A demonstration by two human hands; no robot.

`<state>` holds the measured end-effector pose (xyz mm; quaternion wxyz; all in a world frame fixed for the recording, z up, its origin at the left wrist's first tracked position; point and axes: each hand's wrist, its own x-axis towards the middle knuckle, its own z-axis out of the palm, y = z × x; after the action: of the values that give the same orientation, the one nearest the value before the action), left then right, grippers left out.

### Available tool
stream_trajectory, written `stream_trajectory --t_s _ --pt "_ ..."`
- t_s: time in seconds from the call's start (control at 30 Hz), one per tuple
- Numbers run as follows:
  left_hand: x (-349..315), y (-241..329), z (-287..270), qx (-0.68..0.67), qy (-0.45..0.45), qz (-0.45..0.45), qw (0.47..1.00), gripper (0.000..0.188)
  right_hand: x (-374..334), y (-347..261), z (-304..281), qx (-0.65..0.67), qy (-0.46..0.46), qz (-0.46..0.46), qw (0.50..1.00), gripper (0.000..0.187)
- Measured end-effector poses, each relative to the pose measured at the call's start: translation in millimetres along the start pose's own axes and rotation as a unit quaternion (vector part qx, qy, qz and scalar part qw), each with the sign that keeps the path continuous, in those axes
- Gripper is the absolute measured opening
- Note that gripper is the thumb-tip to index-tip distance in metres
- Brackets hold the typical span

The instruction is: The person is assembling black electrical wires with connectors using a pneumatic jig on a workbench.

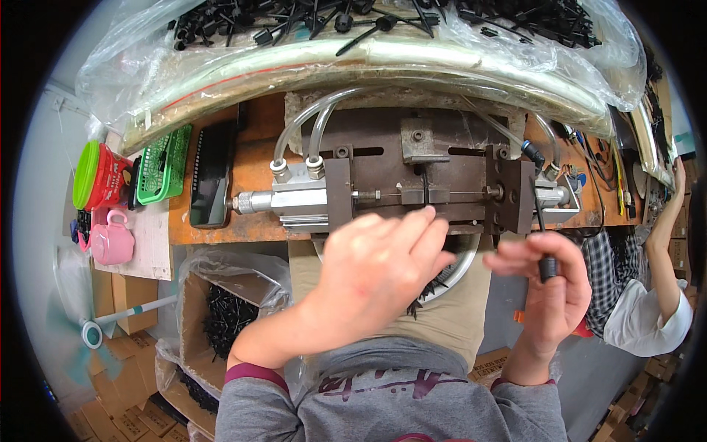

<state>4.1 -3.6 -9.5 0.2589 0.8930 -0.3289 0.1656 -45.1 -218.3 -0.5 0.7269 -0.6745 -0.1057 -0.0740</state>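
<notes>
My right hand (554, 298) holds a black plastic part (547, 267) between thumb and fingers, its thin stem pointing up beside the right end of the machine. My left hand (375, 269), slightly blurred, reaches to the middle of the machine with its fingers stretched out and its thumb apart. Its fingertips are at the small central clamp (425, 195), where another thin black stem (426, 177) stands upright. Whether they touch it I cannot tell. The machine has a dark metal base (368, 136) with a silver cylinder (303, 202) at its left end.
Plastic bags of black stemmed parts (383, 24) lie at the back. Clear air hoses (318, 132) arch over the machine. A phone (211, 180), a green basket (166, 166) and a pink cup (113, 239) stand left. Below is a box of parts (228, 317). A co-worker's arm (665, 221) shows right.
</notes>
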Motion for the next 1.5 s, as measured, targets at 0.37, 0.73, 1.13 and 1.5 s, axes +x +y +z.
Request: stream_trajectory --t_s 0.37,0.73,1.13,1.5 --pt "134 -81 -48 0.303 0.082 -0.088 0.945 0.01 11 28 15 -0.389 -0.085 -0.167 0.902 0.035" --pt "71 -42 -56 0.055 0.227 0.072 0.97 0.023 24 47 41 -0.515 -0.116 -0.196 0.826 0.027" --pt "-10 -7 -41 -0.093 0.085 -0.029 0.992 0.042 80 3 34 -0.434 -0.161 -0.211 0.861 0.028" --pt "-35 11 26 0.009 0.046 -0.043 0.998 0.026 308 3 52 -0.712 0.08 -0.103 0.69 0.096"
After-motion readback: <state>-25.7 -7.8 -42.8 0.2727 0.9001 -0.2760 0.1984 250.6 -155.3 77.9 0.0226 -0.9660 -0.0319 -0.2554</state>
